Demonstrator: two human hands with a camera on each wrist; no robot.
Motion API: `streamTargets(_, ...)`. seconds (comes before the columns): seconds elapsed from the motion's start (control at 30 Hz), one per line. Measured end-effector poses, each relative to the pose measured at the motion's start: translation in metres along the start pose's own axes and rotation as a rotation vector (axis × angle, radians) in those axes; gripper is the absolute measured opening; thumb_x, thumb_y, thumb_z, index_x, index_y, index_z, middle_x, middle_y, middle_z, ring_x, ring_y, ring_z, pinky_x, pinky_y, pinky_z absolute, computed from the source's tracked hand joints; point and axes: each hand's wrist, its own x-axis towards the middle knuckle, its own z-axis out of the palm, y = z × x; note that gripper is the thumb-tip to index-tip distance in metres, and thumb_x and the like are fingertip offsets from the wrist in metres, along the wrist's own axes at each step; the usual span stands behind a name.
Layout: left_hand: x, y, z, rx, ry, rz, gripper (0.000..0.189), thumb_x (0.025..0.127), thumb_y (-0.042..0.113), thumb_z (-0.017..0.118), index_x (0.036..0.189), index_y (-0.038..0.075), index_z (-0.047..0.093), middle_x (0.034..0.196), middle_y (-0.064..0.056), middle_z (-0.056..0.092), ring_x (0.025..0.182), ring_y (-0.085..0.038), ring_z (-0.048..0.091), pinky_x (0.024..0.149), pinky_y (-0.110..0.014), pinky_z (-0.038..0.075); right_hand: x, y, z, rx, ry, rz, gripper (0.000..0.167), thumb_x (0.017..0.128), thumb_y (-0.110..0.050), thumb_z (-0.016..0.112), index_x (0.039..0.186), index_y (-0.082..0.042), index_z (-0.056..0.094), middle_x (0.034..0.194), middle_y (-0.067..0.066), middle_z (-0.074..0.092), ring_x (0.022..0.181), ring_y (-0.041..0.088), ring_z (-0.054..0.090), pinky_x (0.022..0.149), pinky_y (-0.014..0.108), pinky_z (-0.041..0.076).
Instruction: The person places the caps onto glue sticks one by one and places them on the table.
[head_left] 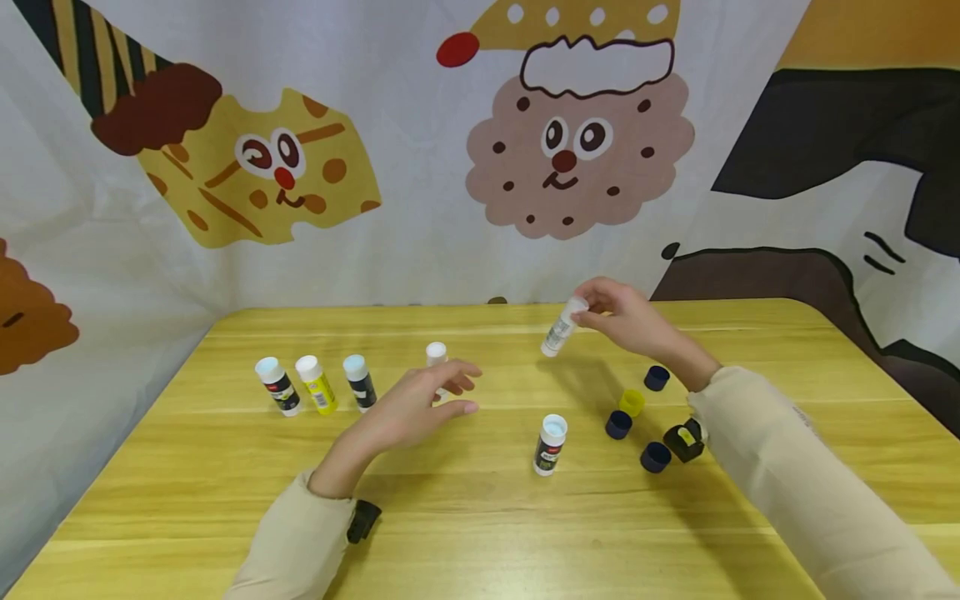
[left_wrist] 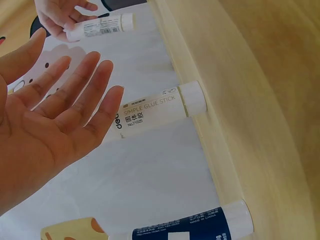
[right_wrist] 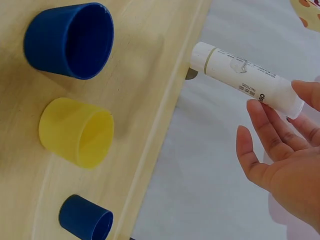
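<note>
My right hand pinches one end of a white glue stick between thumb and fingers. Tilted, it hangs above the far part of the table; its printed label shows in the right wrist view. Palm facing inward and fingers loosely extended, my left hand holds nothing. Just behind that hand stands another white glue stick, upright and partly hidden by the fingers in the head view. Nearer the front, between the two arms, an uncapped dark-labelled glue stick stands upright.
To the left, a dark-labelled glue stick, a yellow one and another dark-labelled one stand in a row. Several dark blue caps and a yellow cap lie near the right forearm. A printed curtain hangs behind the wooden table.
</note>
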Motion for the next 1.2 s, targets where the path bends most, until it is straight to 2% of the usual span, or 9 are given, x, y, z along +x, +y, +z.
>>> streamTargets(0.23, -0.001, -0.001, 0.0, -0.005, -0.012, -0.014, 0.036, 0.091, 0.017, 0.058, 0.124, 0.004, 0.05, 0.113, -0.014, 0.059, 0.103, -0.028, 0.055, 0.086, -0.045, 0.043, 0.009, 0.003, 0.004, 0.015, -0.018, 0.027, 0.024, 0.091, -0.008, 0.056, 0.113, 0.003, 0.053, 0.098, 0.017, 0.058, 0.089, 0.028, 0.056, 0.076, 0.039, 0.046)
streamTargets(0.47, 0.0, -0.005, 0.001, -0.001, -0.027, -0.001, 0.037, 0.091, 0.018, 0.058, 0.125, 0.005, 0.05, 0.112, -0.014, 0.059, 0.103, -0.028, 0.055, 0.085, -0.044, 0.044, 0.018, 0.008, 0.008, 0.045, -0.033, 0.077, 0.026, 0.09, -0.007, 0.057, 0.115, 0.003, 0.052, 0.099, 0.019, 0.059, 0.09, 0.035, 0.057, 0.074, 0.037, 0.047)
streamTargets(0.7, -0.001, -0.009, 0.001, -0.014, -0.047, -0.006, 0.038, 0.091, 0.019, 0.057, 0.125, 0.005, 0.05, 0.113, -0.015, 0.058, 0.104, -0.029, 0.055, 0.086, -0.044, 0.044, 0.025, 0.009, 0.013, 0.107, -0.052, 0.115, 0.028, 0.09, -0.007, 0.058, 0.115, 0.002, 0.053, 0.099, 0.019, 0.059, 0.09, 0.038, 0.056, 0.075, 0.043, 0.043)
streamTargets(0.97, -0.001, -0.014, 0.001, -0.014, -0.066, -0.031, 0.037, 0.091, 0.021, 0.057, 0.125, 0.006, 0.05, 0.113, -0.013, 0.059, 0.103, -0.028, 0.055, 0.084, -0.046, 0.043, 0.031, 0.012, 0.021, 0.111, -0.059, 0.143, 0.029, 0.089, -0.009, 0.059, 0.116, 0.002, 0.053, 0.101, 0.019, 0.06, 0.09, 0.032, 0.058, 0.071, 0.034, 0.043)
streamTargets(1.2, -0.002, -0.018, 0.0, -0.003, -0.096, -0.033, 0.037, 0.091, 0.021, 0.058, 0.124, 0.005, 0.05, 0.112, -0.013, 0.059, 0.102, -0.027, 0.055, 0.082, -0.041, 0.045, 0.034, 0.012, 0.025, 0.088, -0.034, 0.135, 0.029, 0.088, -0.007, 0.06, 0.115, 0.002, 0.054, 0.097, 0.018, 0.06, 0.085, 0.029, 0.059, 0.073, 0.041, 0.044)
